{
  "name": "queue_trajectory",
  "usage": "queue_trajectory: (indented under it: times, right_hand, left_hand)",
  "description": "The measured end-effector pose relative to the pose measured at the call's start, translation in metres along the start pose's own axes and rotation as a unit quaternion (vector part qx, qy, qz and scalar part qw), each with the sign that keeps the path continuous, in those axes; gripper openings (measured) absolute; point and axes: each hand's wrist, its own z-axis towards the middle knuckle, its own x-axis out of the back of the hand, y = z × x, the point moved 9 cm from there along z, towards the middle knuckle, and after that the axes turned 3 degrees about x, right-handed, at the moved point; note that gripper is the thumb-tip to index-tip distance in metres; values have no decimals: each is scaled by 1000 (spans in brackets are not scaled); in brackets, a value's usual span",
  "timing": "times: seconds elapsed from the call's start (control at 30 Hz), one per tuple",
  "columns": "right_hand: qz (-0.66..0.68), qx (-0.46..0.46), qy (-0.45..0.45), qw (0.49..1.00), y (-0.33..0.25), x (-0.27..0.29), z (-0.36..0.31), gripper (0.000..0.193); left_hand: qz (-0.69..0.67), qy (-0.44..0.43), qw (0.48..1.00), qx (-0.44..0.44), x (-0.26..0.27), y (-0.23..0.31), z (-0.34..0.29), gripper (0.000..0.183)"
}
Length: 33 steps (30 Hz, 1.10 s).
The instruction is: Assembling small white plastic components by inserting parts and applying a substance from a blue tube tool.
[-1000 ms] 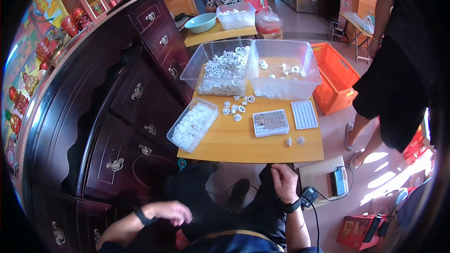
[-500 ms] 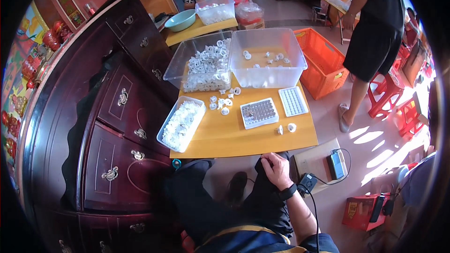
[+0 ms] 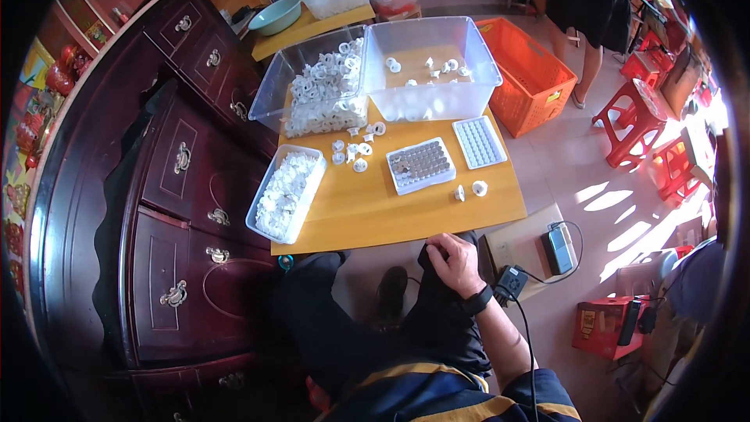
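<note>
My right hand [image 3: 456,262] rests on my right knee, its fingers curled in and nothing showing in them; a dark band circles the wrist. My left hand is out of view. In front of my knees stands a yellow table [image 3: 351,215]. On it are a white tray [image 3: 420,168] with rows of small greyish pieces, and a white gridded tray [image 3: 480,143] beside it. Two white plastic fittings [image 3: 479,188] lie near the right edge. More loose white fittings [image 3: 360,165] lie at mid-table. A white bin [image 3: 249,228] at the left holds many small whitish pieces.
Two clear tubs stand at the back: the left tub [image 3: 268,101] full of white fittings, the right tub [image 3: 432,101] with several. An orange crate [image 3: 525,90] is beside them. Dark drawers [image 3: 195,258] line the left. Two people, red stools [image 3: 631,125] and a cabled box [image 3: 558,252] are around.
The view has shifted, so the table and tubs sit higher and further left. The standing person at the right has stepped back, farther from me. My right hand stays on the knee.
</note>
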Motion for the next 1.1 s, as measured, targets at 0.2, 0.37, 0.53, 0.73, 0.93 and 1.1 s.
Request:
queue_trajectory:
  times: [0.2, 0.37, 0.53, 0.73, 0.93, 1.1]
  right_hand:
    - [3, -9, -15, 1000, -2, -5, 3, 6]
    - [10, -24, -15, 1000, 1, -4, 2, 7]
    - [10, -24, -14, 1000, 4, -6, 1, 7]
    - [18, -38, -21, 999, 4, -5, 1, 7]
    - [20, -22, -6, 1000, 5, -3, 2, 8]
    - [30, -24, -6, 999, 3, -4, 2, 8]
  left_hand:
    - [-25, 8, 1000, -6, -12, -4, 1, 15]
    - [-44, 14, 999, -8, -20, -6, 2, 15]
    - [-58, 21, 998, -13, -23, -8, 6, 15]
    - [-77, 33, 996, -22, -28, -9, 15, 15]
    - [-87, 35, 995, -25, -21, -13, 19, 16]
    - [-101, 40, 994, -27, -23, -16, 21, 16]
